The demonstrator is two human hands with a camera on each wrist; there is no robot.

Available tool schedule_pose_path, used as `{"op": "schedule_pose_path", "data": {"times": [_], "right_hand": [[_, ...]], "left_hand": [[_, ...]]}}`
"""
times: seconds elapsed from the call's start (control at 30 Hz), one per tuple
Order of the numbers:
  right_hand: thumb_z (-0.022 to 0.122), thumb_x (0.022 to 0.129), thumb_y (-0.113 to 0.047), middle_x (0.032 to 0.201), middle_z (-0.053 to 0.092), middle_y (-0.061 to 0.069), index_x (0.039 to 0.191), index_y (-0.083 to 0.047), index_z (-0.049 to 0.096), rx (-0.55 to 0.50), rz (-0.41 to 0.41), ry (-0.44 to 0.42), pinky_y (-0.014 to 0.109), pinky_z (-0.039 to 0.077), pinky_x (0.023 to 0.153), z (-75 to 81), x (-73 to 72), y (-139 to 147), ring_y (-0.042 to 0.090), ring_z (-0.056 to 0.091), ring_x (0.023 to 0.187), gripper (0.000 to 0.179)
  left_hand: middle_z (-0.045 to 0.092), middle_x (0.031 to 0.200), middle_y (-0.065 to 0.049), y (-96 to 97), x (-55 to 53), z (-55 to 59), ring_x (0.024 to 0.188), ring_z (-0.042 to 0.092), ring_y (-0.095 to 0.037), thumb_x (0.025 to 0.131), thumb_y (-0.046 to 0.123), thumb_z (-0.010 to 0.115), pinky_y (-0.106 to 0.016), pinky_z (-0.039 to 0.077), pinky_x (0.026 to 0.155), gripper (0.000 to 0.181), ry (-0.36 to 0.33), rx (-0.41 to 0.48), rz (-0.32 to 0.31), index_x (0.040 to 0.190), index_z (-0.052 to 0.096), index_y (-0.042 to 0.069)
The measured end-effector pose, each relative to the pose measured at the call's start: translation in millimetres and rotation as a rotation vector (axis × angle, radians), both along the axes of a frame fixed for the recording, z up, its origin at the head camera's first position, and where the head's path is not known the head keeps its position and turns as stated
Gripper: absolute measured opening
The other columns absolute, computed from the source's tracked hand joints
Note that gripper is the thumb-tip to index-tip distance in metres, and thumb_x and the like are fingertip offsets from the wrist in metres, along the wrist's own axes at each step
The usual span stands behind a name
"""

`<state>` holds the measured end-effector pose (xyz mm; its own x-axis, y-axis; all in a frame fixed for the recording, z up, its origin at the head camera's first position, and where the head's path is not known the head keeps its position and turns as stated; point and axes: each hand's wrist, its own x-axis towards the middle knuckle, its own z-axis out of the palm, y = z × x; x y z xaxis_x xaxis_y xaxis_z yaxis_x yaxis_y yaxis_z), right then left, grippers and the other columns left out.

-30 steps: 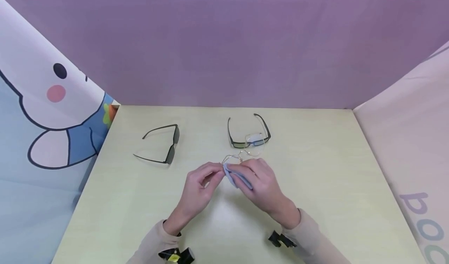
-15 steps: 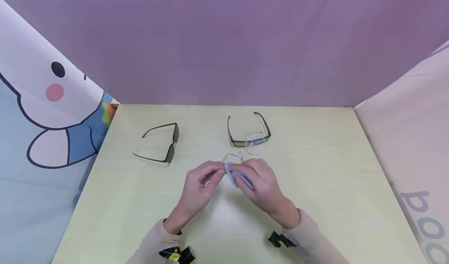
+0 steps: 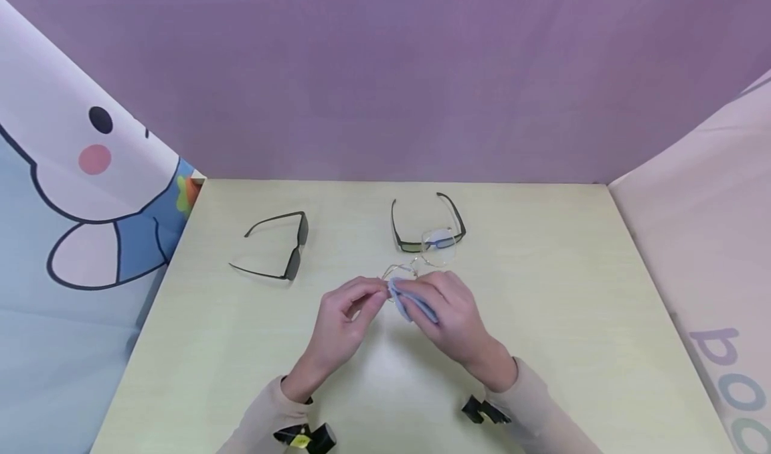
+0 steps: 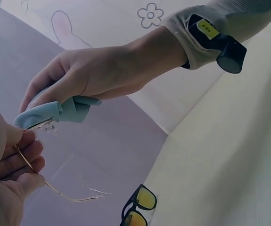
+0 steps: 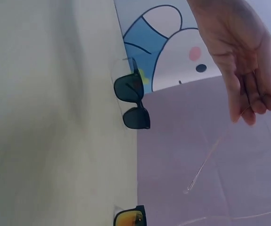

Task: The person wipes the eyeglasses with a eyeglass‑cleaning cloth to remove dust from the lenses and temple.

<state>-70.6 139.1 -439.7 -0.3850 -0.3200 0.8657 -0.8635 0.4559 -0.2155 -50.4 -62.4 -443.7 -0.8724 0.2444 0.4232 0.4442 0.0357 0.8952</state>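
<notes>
A pair of thin gold wire-rimmed eyeglasses (image 4: pixel 62 195) hangs between both hands above the table. My left hand (image 3: pixel 346 317) pinches its frame between thumb and fingers. With curled fingers, my right hand (image 3: pixel 452 317) holds a folded light-blue cloth (image 3: pixel 424 309) around one lens, which the cloth mostly hides. The clear free lens (image 3: pixel 438 256) overlaps other glasses in the head view. In the left wrist view, the cloth (image 4: pixel 41 114) wraps the rim close to the left fingertips. From the right wrist, the left hand (image 5: pixel 246 61) shows, with the cloth cut off at the edge.
Black sunglasses (image 3: pixel 293 264) with dark lenses lie unfolded at the left of the pale table (image 3: pixel 572 307). Beyond the hands stands another black pair (image 3: pixel 411 247), its lenses yellow-orange in the left wrist view. A purple backdrop (image 3: pixel 385 79) rises behind the table's far edge.
The cloth and right fingers have slid very slightly right along the lens, away from the left fingertips. The left hand keeps its pinch, and both black pairs stay put.
</notes>
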Motion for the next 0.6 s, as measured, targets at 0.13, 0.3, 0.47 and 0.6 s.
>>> {"op": "schedule_pose_path", "data": {"times": [0.13, 0.3, 0.47, 0.6], "right_hand": [[0.062, 0.105, -0.019, 0.088, 0.066, 0.005, 0.106, -0.001, 0.075, 0.003, 0.031, 0.031, 0.026, 0.049, 0.06, 0.9, -0.3, 1.2, 0.017, 0.059, 0.071, 0.023], [0.064, 0.103, -0.018, 0.085, 0.068, 0.013, 0.099, 0.006, 0.073, -0.17, -0.041, 0.038, 0.025, 0.052, 0.063, 9.6, -11.5, 13.2, 0.023, 0.059, 0.069, 0.025], [0.067, 0.097, -0.014, 0.086, 0.065, 0.017, 0.103, 0.006, 0.073, -0.303, -0.16, -0.098, 0.017, 0.05, 0.067, 18.2, -20.8, 28.4, 0.025, 0.059, 0.071, 0.021], [0.068, 0.094, -0.01, 0.089, 0.065, 0.016, 0.106, 0.004, 0.073, -0.279, -0.183, -0.183, 0.015, 0.049, 0.069, 18.7, -20.4, 32.0, 0.025, 0.059, 0.073, 0.02]], "left_hand": [[0.073, 0.108, -0.02, -0.8, -0.2, -3.0, 0.102, 0.072, -0.021, 0.097, -0.011, 0.062, -0.03, 0.061, 0.092, 0.015, 0.017, 0.015, -0.006, 0.106, 0.072, -0.006], [0.072, 0.107, -0.019, -2.0, 1.5, -3.8, 0.107, 0.071, -0.023, 0.096, -0.011, 0.062, -0.031, 0.06, 0.093, 0.014, 0.015, 0.013, -0.004, 0.104, 0.072, -0.006], [0.072, 0.106, -0.019, -2.3, 3.2, -5.2, 0.109, 0.07, -0.025, 0.096, -0.012, 0.062, -0.031, 0.06, 0.094, 0.014, 0.015, 0.009, -0.005, 0.104, 0.071, -0.006], [0.072, 0.107, -0.019, -2.4, 4.5, -5.9, 0.113, 0.069, -0.032, 0.096, -0.012, 0.062, -0.031, 0.058, 0.096, 0.014, 0.016, 0.0, -0.017, 0.102, 0.071, -0.005]]}}
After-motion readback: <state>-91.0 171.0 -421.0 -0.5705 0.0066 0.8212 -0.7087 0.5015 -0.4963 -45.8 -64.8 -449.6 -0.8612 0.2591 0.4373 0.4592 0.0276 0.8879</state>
